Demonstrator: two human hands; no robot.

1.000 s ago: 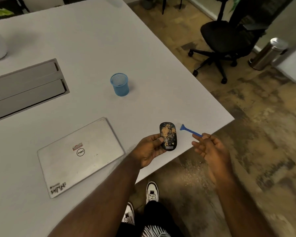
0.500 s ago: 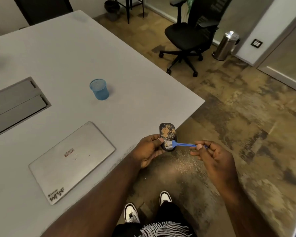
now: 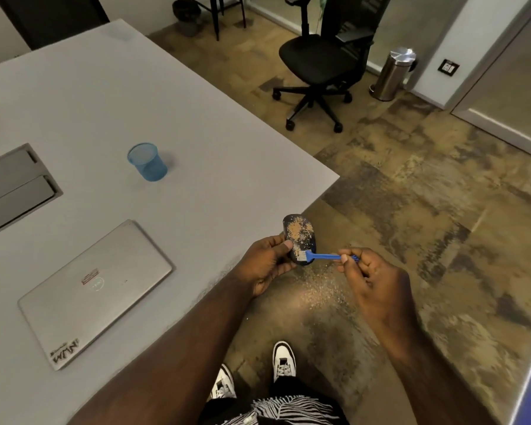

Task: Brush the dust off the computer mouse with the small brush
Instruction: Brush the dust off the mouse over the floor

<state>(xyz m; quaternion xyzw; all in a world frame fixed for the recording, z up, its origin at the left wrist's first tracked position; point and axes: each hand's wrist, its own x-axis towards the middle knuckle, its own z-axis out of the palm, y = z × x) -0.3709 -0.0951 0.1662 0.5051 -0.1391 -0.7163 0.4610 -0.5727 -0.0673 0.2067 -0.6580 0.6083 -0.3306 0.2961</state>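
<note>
the computer mouse [image 3: 299, 237], speckled with tan dust, sat in the left hand [image 3: 265, 266], fingers curled round its near end, thumb pressed on top. the right hand [image 3: 371, 280] pinched the small brush [image 3: 316, 256] handle between thumb and forefinger, bristles touching the mouse just beside the left thumb.

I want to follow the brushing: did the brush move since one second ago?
Yes. The brush moved toward the person and leftward onto the mouse; its bristles now rest on the mouse's near end. Judged against the table corner, it is nearer the person.
</note>
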